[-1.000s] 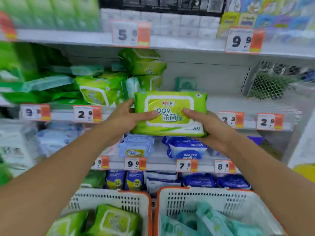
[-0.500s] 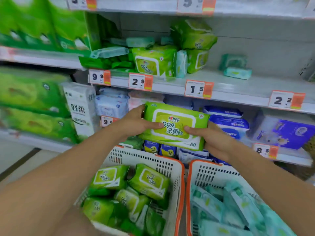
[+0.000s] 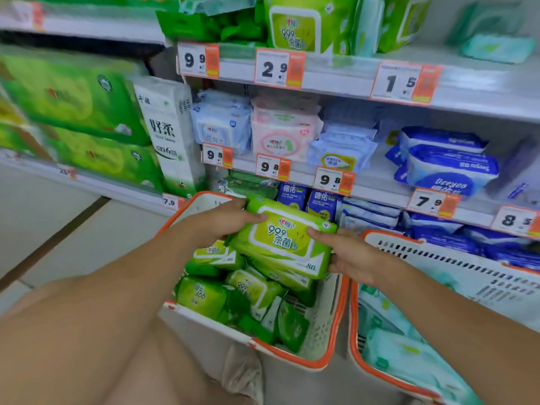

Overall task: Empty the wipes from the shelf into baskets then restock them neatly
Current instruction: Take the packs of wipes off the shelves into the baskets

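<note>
A green pack of wipes point(image 3: 285, 239) marked 99.9 is held between both hands, just above the left basket point(image 3: 330, 340). My left hand point(image 3: 217, 222) grips its left end, thumb on top. My right hand point(image 3: 349, 252) grips its right end, thumb on the label. The pack lies tilted over several green packs point(image 3: 233, 296) heaped in that white, orange-rimmed basket. More green packs point(image 3: 295, 27) stand on the shelf point(image 3: 344, 68) above. The right basket point(image 3: 455, 273) holds pale teal packs point(image 3: 409, 355).
Shelves with orange price tags point(image 3: 279, 68) run across the back. Blue and pink wipe packs point(image 3: 285, 133) fill the lower shelves. Green tissue bundles point(image 3: 73, 103) and a white tissue pack point(image 3: 168, 133) stand to the left. Pale floor point(image 3: 58, 235) lies at the lower left.
Both hands have carried the green pack down from shelf height to just over the left basket. The camera has tilted down and left.
</note>
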Motion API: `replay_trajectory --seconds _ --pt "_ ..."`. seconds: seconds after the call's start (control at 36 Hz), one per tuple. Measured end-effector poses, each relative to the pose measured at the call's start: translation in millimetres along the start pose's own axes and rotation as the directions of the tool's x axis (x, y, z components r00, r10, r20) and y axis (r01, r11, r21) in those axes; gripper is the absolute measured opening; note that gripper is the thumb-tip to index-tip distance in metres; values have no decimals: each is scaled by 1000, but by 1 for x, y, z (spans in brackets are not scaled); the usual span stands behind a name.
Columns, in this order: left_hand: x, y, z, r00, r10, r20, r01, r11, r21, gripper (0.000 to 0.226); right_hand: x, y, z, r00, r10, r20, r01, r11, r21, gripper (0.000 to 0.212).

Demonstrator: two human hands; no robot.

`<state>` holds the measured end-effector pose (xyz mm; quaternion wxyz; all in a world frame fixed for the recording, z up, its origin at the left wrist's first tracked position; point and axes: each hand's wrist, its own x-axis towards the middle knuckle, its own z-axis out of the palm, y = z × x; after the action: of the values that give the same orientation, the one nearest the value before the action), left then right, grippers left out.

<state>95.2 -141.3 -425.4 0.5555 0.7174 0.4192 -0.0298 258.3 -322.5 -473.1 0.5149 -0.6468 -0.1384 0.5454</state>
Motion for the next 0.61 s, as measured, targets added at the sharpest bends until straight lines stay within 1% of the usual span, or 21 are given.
replay_trajectory --seconds 0.06,0.08,0.14,0.17,0.22,0.25,0.28,0.31,0.33,0.36,0.42,0.47,0.5,0.53,0.56,0.58,0.61 --pt "6 -1 2 998 -45 -44 46 999 23 65 5 3 1 999 45 5 -45 998 -38 57" --pt "9 0 3 994 -46 -94 50 998 39 59 6 2 1 997 77 -16 -78 994 -71 55" --pt "12 6 5 976 -23 -219 47 994 101 47 7 -1 -1 989 96 -108 -114 979 -170 50" --pt "13 12 5 960 5 -280 27 994 109 44 7 -5 -5 984 62 -166 -99 969 -227 42" --pt "16 22 3 936 51 -347 -27 997 72 40 10 -20 -18 965 -43 -259 -42 948 -314 44" --pt "17 29 3 929 73 -362 -56 997 56 38 10 -31 -24 953 -94 -287 -2 949 -316 41" --pt "17 39 3 923 101 -372 -89 995 48 35 6 -45 -30 939 -156 -306 55 948 -313 33" --pt "20 52 5 914 145 -379 -142 989 37 33 0 -62 -36 918 -233 -321 121 935 -332 20" --pt "22 68 7 899 217 -382 -220 975 35 30 -7 -81 -43 887 -321 -331 188 907 -375 10" --pt "25 88 11 866 323 -382 -326 943 59 28 -14 -100 -51 845 -418 -334 261 867 -425 8" --pt "25 137 23 757 557 -343 -539 828 156 25 -33 -139 -70 728 -599 -333 401 767 -501 15" --pt "20 193 39 580 772 -260 -730 634 254 21 -54 -177 -91 545 -780 -308 508 600 -618 15" --pt "16 221 46 478 850 -221 -794 525 305 21 -65 -195 -100 445 -848 -288 523 507 -685 15" --pt "15 248 54 380 908 -177 -829 419 370 24 -74 -211 -111 346 -897 -273 520 426 -740 15" --pt "15 274 63 306 944 -124 -837 329 437 29 -81 -225 -125 257 -928 -270 500 366 -785 17" --pt "19 298 72 269 961 -72 -818 267 510 35 -87 -238 -139 175 -947 -268 472 320 -822 19" --pt "24 320 81 276 961 -22 -776 236 586 38 -89 -251 -155 116 -956 -268 418 292 -860 23"
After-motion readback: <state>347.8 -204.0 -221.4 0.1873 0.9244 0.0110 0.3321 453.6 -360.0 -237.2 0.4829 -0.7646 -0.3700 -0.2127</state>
